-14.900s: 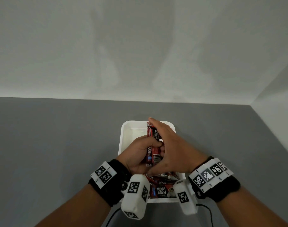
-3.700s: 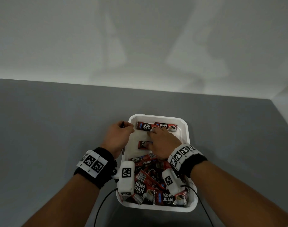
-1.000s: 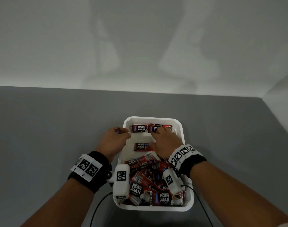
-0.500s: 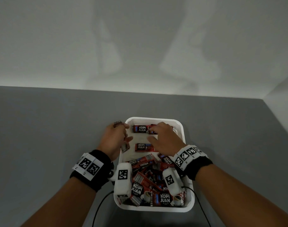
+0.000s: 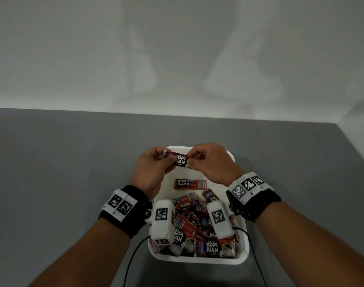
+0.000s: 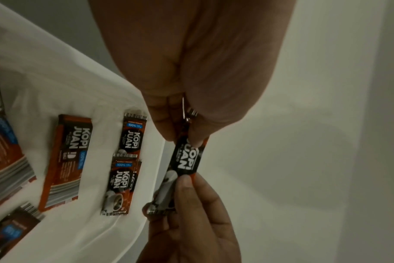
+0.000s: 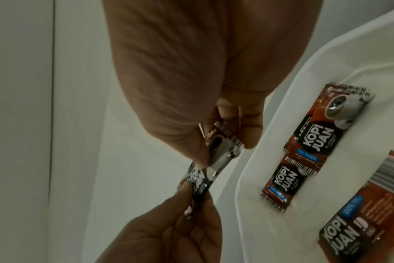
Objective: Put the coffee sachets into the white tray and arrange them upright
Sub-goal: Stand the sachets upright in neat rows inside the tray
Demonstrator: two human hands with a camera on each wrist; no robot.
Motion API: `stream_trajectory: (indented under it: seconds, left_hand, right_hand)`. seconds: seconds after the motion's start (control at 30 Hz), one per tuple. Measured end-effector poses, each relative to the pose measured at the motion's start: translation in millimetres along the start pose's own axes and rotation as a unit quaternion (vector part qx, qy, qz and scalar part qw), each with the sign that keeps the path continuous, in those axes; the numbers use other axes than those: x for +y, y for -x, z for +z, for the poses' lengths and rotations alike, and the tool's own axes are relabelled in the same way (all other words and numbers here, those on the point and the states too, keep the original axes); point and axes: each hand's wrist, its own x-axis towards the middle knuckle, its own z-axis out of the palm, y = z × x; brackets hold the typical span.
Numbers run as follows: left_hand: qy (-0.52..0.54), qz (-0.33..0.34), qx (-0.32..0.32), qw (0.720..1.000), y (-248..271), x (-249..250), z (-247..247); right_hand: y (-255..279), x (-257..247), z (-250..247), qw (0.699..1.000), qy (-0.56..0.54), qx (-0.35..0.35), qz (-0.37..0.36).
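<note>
Held: 1 coffee sachet [image 5: 180,160] | left hand [image 5: 154,168] pinches one end | right hand [image 5: 212,162] pinches other | white tray [image 5: 240,256]: 2 sachets [image 6: 124,167] at far wall, 1 flat sachet [image 5: 190,184], heap uncounted.

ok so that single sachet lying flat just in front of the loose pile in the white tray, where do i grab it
Probably by its short ends. The lone sachet lies flat and crosswise on the white tray, so its long edges hug the floor. Come from above with thumb and forefinger and pinch the barcode end on the right, which has bare tray around it. The pile of sachets crowds its near side. Both hands already hold another sachet.
</note>
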Motion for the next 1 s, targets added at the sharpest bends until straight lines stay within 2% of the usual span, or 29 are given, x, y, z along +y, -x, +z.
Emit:
stream_trajectory:
  seconds: [0.27,0.53,0.73,0.9,1.0]
  left_hand:
    - [-0.070,-0.010,0.095,0.993,-6.0,-2.4,-16.3]
    - [-0.133,-0.031,0.078,0.988,-1.6,-10.1,-23.4]
    - [-0.150,-0.048,0.071,0.985,-1.5,-13.0,-21.3]
    - [-0.154,-0.058,0.061,0.985,-0.7,-12.9,-20.9]
    - [-0.159,-0.055,0.055,0.984,0.5,-12.0,-20.9]
  right_hand:
    - [-20.7,34.9,18.6,0.992,0.112,0.029,0.039]
    - [-41.1,55.8,54.1,0.977,0.207,0.051,0.022]
    - [-43.1,57.3,57.5,0.957,0.289,0.017,0.026]
    - [-38.1,51.9,50.2,0.962,0.270,0.023,0.038]
    - [-27.6,49.8,44.3,0.964,0.263,-0.015,0.019]
